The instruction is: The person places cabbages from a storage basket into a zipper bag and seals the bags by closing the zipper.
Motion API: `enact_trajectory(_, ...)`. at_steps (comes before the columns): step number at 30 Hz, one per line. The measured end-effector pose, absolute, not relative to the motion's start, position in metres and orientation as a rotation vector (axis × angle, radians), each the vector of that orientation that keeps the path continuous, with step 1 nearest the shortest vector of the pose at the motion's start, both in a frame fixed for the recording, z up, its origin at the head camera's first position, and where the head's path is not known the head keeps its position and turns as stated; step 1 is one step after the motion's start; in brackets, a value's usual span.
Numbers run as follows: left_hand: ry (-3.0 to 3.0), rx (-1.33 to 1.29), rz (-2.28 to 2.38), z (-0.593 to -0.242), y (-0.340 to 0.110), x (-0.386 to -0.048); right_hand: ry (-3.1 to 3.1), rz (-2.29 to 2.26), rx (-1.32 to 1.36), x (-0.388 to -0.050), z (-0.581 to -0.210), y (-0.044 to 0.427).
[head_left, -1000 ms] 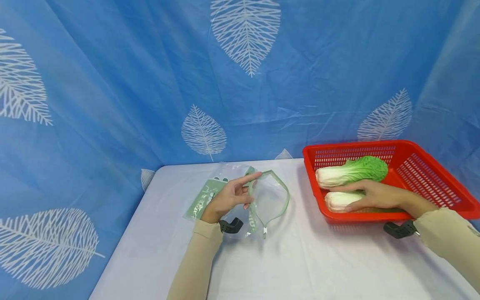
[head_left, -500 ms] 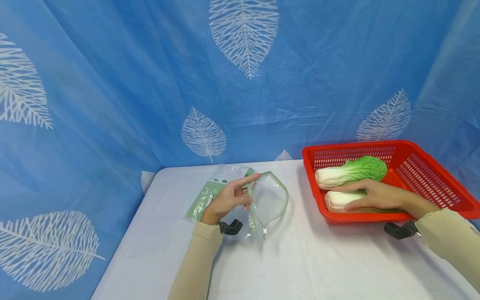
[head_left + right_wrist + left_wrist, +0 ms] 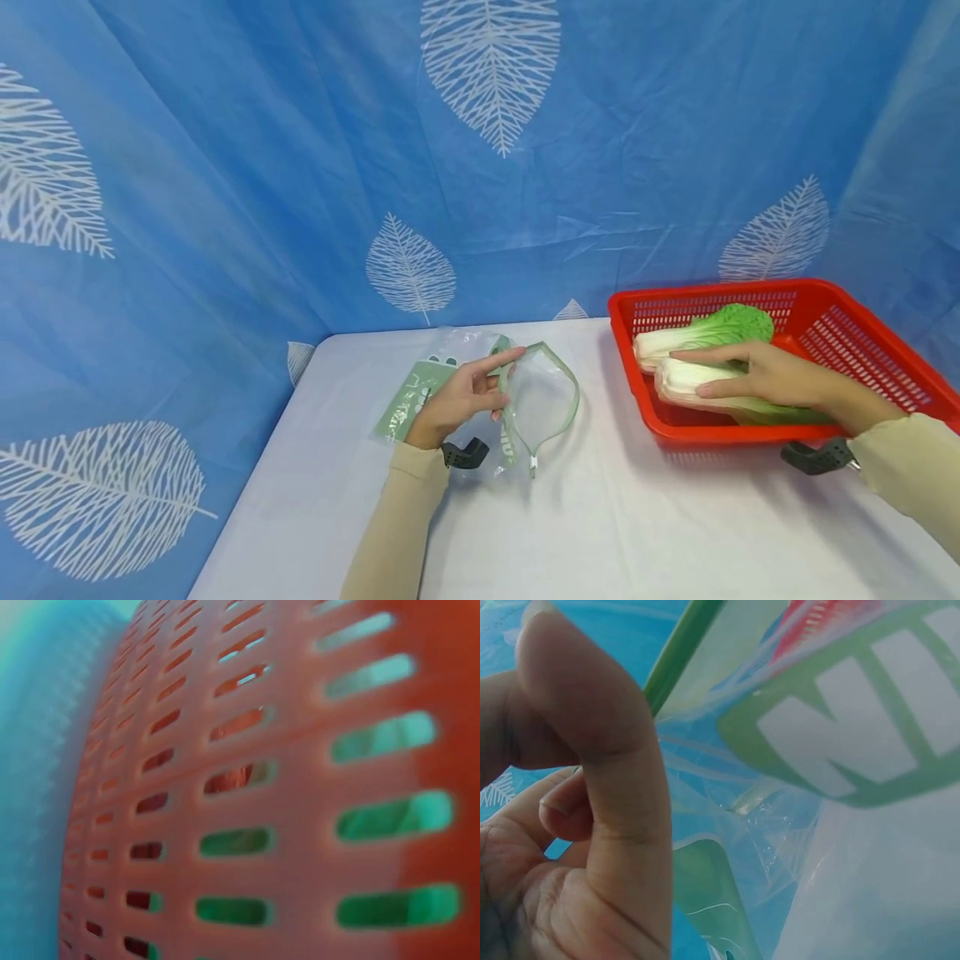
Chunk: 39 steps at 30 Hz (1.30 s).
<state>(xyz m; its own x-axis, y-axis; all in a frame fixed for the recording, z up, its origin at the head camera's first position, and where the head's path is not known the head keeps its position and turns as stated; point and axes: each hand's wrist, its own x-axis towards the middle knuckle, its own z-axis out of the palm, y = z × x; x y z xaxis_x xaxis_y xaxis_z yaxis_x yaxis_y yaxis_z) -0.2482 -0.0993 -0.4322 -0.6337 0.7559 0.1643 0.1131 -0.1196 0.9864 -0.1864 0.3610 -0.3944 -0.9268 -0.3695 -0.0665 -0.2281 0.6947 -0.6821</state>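
Note:
My left hand holds a clear zip bag with green edging by its rim. Its index finger points along the top of the open mouth, and its thumb lies against the near side. In the left wrist view, the bent thumb and curled fingers are beside the bag's green lettering. My right hand grips the stem end of the front Chinese cabbage, tilted up in the red basket. Behind it lies a second Chinese cabbage. The right wrist view shows only basket wall, not the hand.
A green printed plastic panel lies left of my left hand; whether it is part of the same bag, I cannot tell. A white cloth covers the table. Blue leaf-patterned curtain hangs behind and at the sides.
My right hand has risen slightly, and the front cabbage's stem end has come up with it, overlapping the rear cabbage a little. My left hand and the bag are practically still.

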Motion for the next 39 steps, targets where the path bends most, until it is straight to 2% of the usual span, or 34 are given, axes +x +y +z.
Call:
enact_trajectory(8,1.677,0.963,1.817,-0.437,-0.102,-0.247,2.698,-1.079,-0.521,-0.188,-0.371,0.345)
enact_trajectory(13,1.69,0.974,1.818,-0.438,-0.104,-0.245,2.78,-1.085,-0.632,-0.192,-0.354,0.33)
enact_trajectory(29,1.687,0.987,1.819,-0.432,-0.104,-0.248,2.732,-1.312,-0.723,-0.194,-0.311,0.25)
enact_trajectory(39,1.684,0.986,1.836,-0.428,-0.104,-0.249,2.443,-1.791,-0.713,-0.195,-0.322,0.195)
